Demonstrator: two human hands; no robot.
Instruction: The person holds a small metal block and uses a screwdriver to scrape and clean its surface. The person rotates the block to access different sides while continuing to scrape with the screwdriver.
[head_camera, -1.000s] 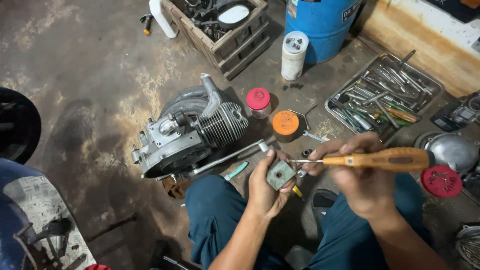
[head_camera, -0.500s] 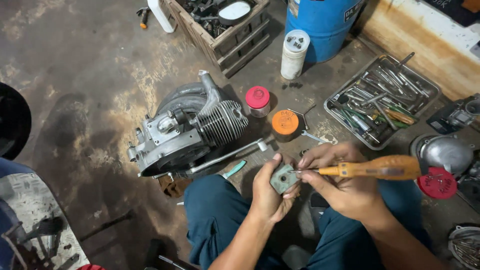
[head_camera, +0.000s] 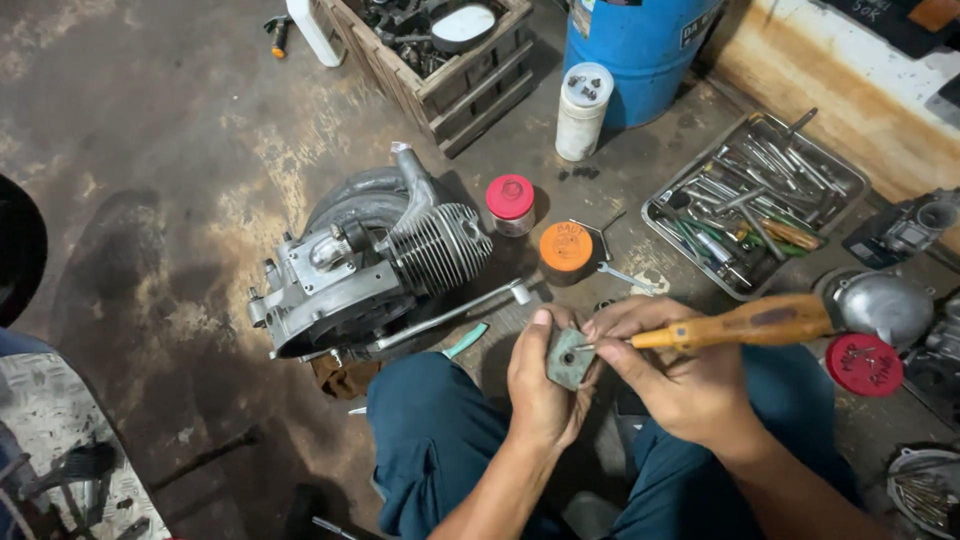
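At lower centre of the frame, our left hand (head_camera: 540, 395) grips a small grey metal plate (head_camera: 568, 358). Our right hand (head_camera: 680, 375) clasps an orange-handled screwdriver (head_camera: 740, 325), tip touching the plate. The engine (head_camera: 370, 265) lies left of centre.

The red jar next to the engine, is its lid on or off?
On. The red lid sits flat atop the small jar, covering its mouth, on the floor beside the engine. Whether it is screwed tight cannot be told.
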